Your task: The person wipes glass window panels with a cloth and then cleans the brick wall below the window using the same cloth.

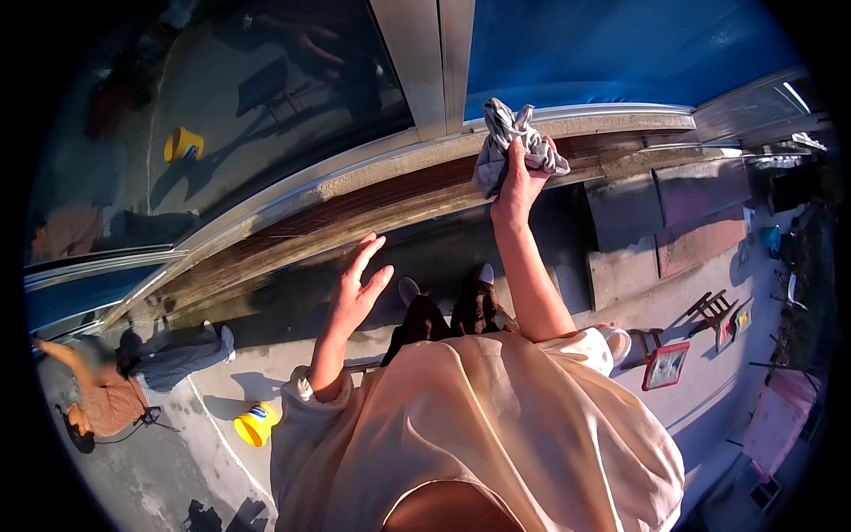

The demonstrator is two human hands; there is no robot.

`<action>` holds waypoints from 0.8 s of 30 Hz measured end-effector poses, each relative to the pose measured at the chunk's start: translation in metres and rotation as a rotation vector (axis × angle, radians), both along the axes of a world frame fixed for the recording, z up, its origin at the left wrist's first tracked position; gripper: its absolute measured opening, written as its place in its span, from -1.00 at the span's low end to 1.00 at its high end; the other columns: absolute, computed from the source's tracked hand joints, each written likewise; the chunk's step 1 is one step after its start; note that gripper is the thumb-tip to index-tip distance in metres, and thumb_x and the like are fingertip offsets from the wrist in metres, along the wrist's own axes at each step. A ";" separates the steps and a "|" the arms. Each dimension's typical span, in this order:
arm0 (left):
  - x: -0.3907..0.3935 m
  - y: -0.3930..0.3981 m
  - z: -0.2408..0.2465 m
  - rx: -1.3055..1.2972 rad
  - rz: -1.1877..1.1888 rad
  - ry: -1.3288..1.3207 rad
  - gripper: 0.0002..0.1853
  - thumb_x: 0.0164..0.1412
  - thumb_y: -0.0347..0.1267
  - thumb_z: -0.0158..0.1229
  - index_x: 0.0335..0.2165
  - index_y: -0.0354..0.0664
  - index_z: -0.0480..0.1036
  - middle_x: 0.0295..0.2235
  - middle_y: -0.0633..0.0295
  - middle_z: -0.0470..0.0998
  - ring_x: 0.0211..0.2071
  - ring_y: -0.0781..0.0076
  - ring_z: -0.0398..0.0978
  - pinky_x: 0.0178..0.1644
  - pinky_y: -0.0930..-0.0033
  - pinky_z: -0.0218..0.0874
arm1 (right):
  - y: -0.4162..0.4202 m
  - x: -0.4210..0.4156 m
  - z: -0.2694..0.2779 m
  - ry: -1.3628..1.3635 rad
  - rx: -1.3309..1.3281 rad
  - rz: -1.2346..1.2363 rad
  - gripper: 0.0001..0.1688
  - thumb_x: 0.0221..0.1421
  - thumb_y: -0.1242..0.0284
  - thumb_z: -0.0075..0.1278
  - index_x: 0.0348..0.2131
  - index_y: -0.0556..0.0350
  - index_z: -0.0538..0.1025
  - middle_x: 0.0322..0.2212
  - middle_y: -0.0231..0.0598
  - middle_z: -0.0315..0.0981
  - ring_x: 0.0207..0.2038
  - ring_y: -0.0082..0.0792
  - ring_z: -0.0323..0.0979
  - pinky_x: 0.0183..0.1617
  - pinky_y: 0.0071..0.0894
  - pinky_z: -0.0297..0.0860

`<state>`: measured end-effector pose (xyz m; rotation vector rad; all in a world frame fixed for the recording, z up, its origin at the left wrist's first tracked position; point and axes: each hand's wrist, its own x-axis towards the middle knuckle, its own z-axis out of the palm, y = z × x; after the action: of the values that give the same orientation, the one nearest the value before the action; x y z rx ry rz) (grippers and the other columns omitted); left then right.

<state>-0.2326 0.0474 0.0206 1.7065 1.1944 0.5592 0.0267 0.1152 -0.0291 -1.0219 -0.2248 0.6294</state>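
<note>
My right hand (522, 183) grips a crumpled grey cloth (508, 136) beside the narrow window ledge (585, 125). Behind the cloth is the lower edge of a blue window panel (598, 60). My left hand (358, 286) is raised in the air, fingers apart and holding nothing, below the ledge as the view shows it. Left of the upright metal frame (425, 66) lies a dark window pane (286, 100), which reflects a yellow bucket, a stool and a hand. Brown tiles (392, 173) run along the wall under the ledge.
Another person (110, 402) stands at the left, an arm raised towards the window. A yellow bucket (256, 425) is on the concrete ground (193, 459). At the right are a red-edged stool (667, 366), a wooden stool (711, 312) and paving slabs (625, 213).
</note>
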 end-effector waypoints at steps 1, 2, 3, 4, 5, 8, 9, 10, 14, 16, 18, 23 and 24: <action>-0.015 -0.007 -0.005 -0.033 0.038 -0.001 -0.53 0.11 -0.32 0.10 0.00 -0.22 0.28 0.05 0.02 0.26 0.10 0.26 0.19 0.14 0.34 -0.02 | 0.018 -0.006 -0.001 -0.147 -0.024 -0.094 -0.36 0.00 0.50 0.06 0.03 0.08 0.12 -0.13 -0.24 0.21 -0.12 -0.39 0.24 0.00 -0.45 0.19; -0.024 -0.011 -0.005 -0.090 0.057 0.018 -0.54 0.12 -0.35 0.09 0.00 -0.23 0.28 0.04 0.04 0.29 0.09 0.30 0.20 0.13 0.35 0.00 | 0.030 -0.017 0.000 -0.214 -0.093 -0.108 -0.36 -0.03 0.50 0.08 0.01 0.09 0.14 -0.15 -0.24 0.21 -0.12 -0.40 0.24 0.00 -0.45 0.18; -0.031 -0.014 -0.007 -0.144 0.076 0.000 -0.55 0.12 -0.38 0.08 0.00 -0.23 0.27 0.02 0.05 0.31 0.08 0.33 0.21 0.12 0.35 0.01 | 0.041 -0.033 -0.001 -0.277 -0.162 -0.119 -0.36 -0.06 0.49 0.10 -0.01 0.09 0.15 -0.16 -0.24 0.21 -0.13 -0.40 0.23 -0.01 -0.45 0.18; -0.040 -0.017 -0.018 -0.205 0.105 -0.012 -0.55 0.13 -0.38 0.07 0.01 -0.22 0.26 0.03 0.06 0.30 0.08 0.33 0.22 0.11 0.34 0.02 | 0.047 -0.047 -0.013 -0.276 -0.192 -0.128 -0.35 -0.08 0.49 0.11 -0.02 0.09 0.15 -0.14 -0.20 0.19 -0.12 -0.34 0.23 0.00 -0.42 0.17; -0.044 -0.021 -0.029 -0.263 0.149 -0.020 -0.54 0.14 -0.38 0.06 0.02 -0.21 0.25 0.04 0.07 0.29 0.07 0.33 0.22 0.11 0.34 0.03 | 0.051 -0.062 -0.031 -0.270 -0.218 -0.123 -0.33 -0.11 0.49 0.11 -0.03 0.09 0.15 -0.12 -0.15 0.17 -0.10 -0.28 0.23 0.01 -0.40 0.16; -0.032 -0.020 -0.037 -0.245 0.187 -0.121 -0.49 0.16 -0.33 0.04 0.08 -0.15 0.17 0.05 0.10 0.26 0.09 0.34 0.19 0.11 0.32 0.03 | 0.045 -0.106 -0.075 -0.189 -0.324 0.185 -0.40 -0.14 0.51 0.10 -0.08 0.11 0.20 -0.25 -0.19 0.30 -0.22 -0.27 0.32 -0.07 -0.40 0.24; -0.024 -0.018 -0.036 -0.246 0.296 -0.165 -0.47 0.17 -0.32 0.03 0.10 -0.14 0.14 0.05 0.10 0.26 0.09 0.35 0.18 0.11 0.33 0.03 | 0.038 -0.115 -0.082 -0.081 -0.354 0.333 -0.44 -0.13 0.51 0.10 -0.11 0.12 0.23 -0.30 -0.23 0.34 -0.27 -0.31 0.35 -0.11 -0.41 0.27; -0.013 -0.014 -0.033 -0.243 0.412 -0.212 -0.46 0.18 -0.31 0.02 0.11 -0.12 0.11 0.06 0.10 0.25 0.10 0.37 0.16 0.11 0.34 0.02 | 0.027 -0.118 -0.073 0.074 -0.308 0.424 -0.52 -0.12 0.55 0.09 -0.16 0.09 0.27 -0.34 -0.31 0.35 -0.28 -0.42 0.34 -0.14 -0.46 0.28; 0.016 0.011 -0.031 -0.284 0.525 -0.426 -0.48 0.19 -0.32 0.01 0.10 -0.14 0.11 -0.03 0.15 0.32 0.01 0.47 0.22 0.04 0.42 0.08 | -0.033 -0.102 -0.008 0.164 -0.245 0.822 -0.68 -0.03 0.46 0.10 -0.25 0.06 0.33 -0.40 -0.48 0.33 -0.32 -0.62 0.30 -0.20 -0.57 0.28; 0.023 0.010 -0.045 -0.358 0.556 -0.415 -0.59 0.18 -0.30 0.03 -0.01 -0.18 0.23 -0.14 0.23 0.39 -0.13 0.52 0.33 -0.09 0.45 0.17 | -0.051 -0.095 -0.013 0.162 -0.187 0.942 -0.74 0.05 0.38 0.04 -0.26 0.05 0.36 -0.37 -0.47 0.35 -0.30 -0.62 0.30 -0.16 -0.59 0.25; 0.031 0.007 -0.054 -0.447 0.656 -0.412 -0.68 0.17 -0.27 0.04 -0.13 -0.20 0.34 -0.26 0.31 0.44 -0.29 0.58 0.41 -0.26 0.49 0.26 | -0.059 -0.075 -0.010 0.333 -0.075 0.973 -0.76 0.09 0.36 -0.01 -0.22 0.03 0.39 -0.33 -0.45 0.37 -0.27 -0.58 0.33 -0.15 -0.58 0.26; 0.035 0.014 -0.052 -0.473 0.656 -0.522 -0.80 0.12 -0.23 0.09 -0.31 -0.07 0.40 -0.45 0.44 0.40 -0.46 0.64 0.36 -0.38 0.54 0.22 | -0.070 -0.007 -0.009 0.470 -0.207 0.747 -0.63 0.17 0.22 -0.16 -0.11 0.02 0.38 -0.25 -0.36 0.39 -0.19 -0.46 0.38 -0.15 -0.40 0.34; 0.042 0.013 -0.052 -0.486 0.608 -0.531 -0.80 0.12 -0.23 0.08 -0.32 -0.07 0.40 -0.44 0.43 0.41 -0.44 0.64 0.37 -0.36 0.53 0.23 | -0.073 0.002 -0.022 0.490 -0.244 0.723 -0.62 0.17 0.20 -0.16 -0.10 0.01 0.37 -0.24 -0.34 0.39 -0.19 -0.44 0.38 -0.14 -0.38 0.34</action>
<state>-0.1909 0.0608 -0.0312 0.7048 1.3027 0.9260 0.0283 0.0424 -0.0511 -0.9757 -0.0779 1.5699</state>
